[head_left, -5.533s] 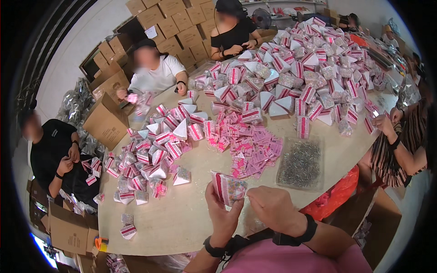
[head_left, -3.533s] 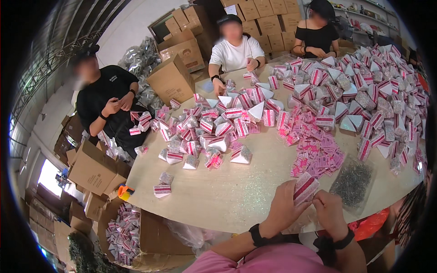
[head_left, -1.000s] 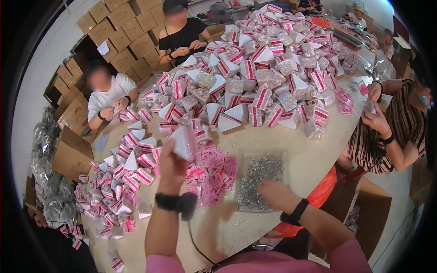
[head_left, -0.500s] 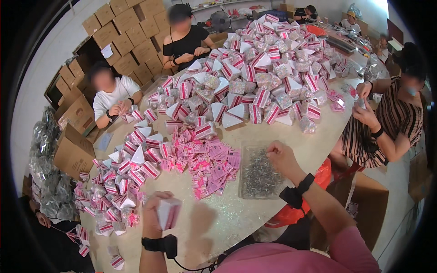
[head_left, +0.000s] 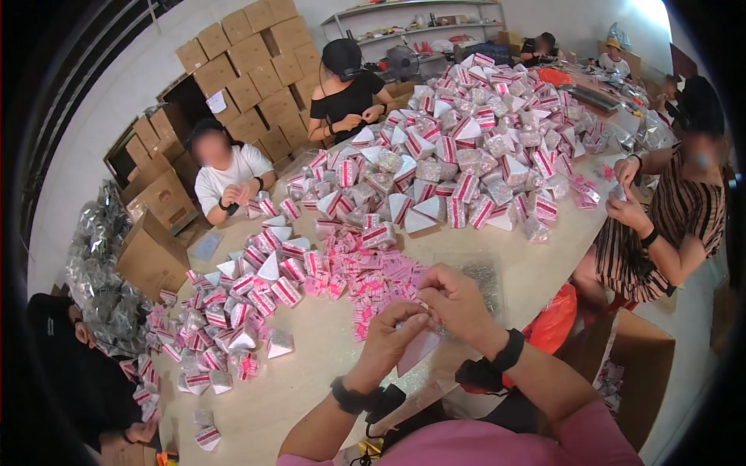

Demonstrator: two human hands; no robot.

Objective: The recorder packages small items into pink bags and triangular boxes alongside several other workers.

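My left hand (head_left: 386, 339) and my right hand (head_left: 460, 304) meet over the near part of the table. Between them is a small wedge-shaped pack (head_left: 417, 352), its whitish triangular face hanging below the fingers. The left fingers are closed on its upper end. My right thumb and fingers pinch together at the same spot; any small piece in that pinch is too hidden to make out. Just beyond the hands lies a heap of pink printed cards (head_left: 379, 283). A clear shallow tray (head_left: 502, 289) of small metal pins sits behind my right hand, partly covered by it.
A large mound of wrapped wedge packs (head_left: 466, 155) covers the far table; a smaller heap (head_left: 233, 311) lies left. A single pack (head_left: 280, 342) rests near that heap. Co-workers sit around the table. An open carton (head_left: 637, 373) and red plastic bag (head_left: 553, 317) are at the right.
My right hand has left the pin tray and come to my left hand. The left hand has moved right with a wedge pack. The view has shifted, so the table appears further right.
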